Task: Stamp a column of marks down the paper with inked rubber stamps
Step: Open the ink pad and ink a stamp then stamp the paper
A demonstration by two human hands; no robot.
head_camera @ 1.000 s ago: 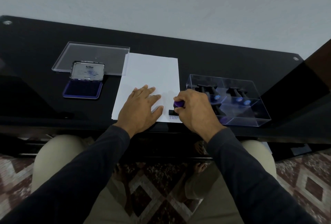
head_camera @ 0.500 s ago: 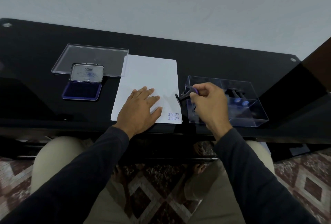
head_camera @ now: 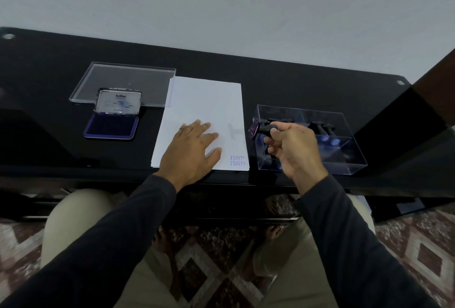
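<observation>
Stamp (head_camera: 262, 129) pinched in right hand (head_camera: 294, 150) fingers above the clear box (head_camera: 344, 135); left hand (head_camera: 190, 153), fingers spread, presses paper (head_camera: 204, 100) at the tabletop's (head_camera: 295, 86) near edge

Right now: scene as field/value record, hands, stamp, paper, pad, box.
left hand: flat on the paper, fingers spread
right hand: holds the stamp, lifted off the paper
stamp: tilted, inked face toward the paper side
paper: two SAMPLE marks at near right corner
ink pad: lid open, left of the paper
clear box: right of the paper, more stamps inside
</observation>
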